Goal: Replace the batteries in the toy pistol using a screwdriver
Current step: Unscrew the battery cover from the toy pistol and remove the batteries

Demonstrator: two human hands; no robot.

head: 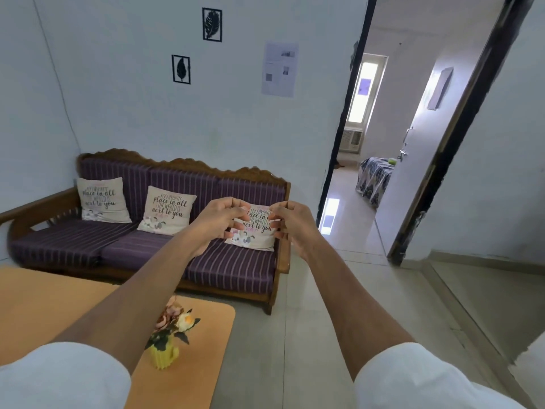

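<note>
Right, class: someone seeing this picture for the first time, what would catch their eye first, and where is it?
Two bare forearms reach up the middle, the left hand and right hand raised with curled fingers, holding nothing visible. Behind them a purple striped sofa with printed cushions lines the wall. At lower left, a yellow vase of flowers stands on an orange table.

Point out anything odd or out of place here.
No toy pistol, screwdriver or batteries show. The left hand and right hand are raised with fingers curled, holding nothing. The door frame looks chipped near its base.

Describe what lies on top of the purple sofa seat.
Three printed cushions lean on the sofa. The raised left hand and right hand cover parts of the third.
</note>
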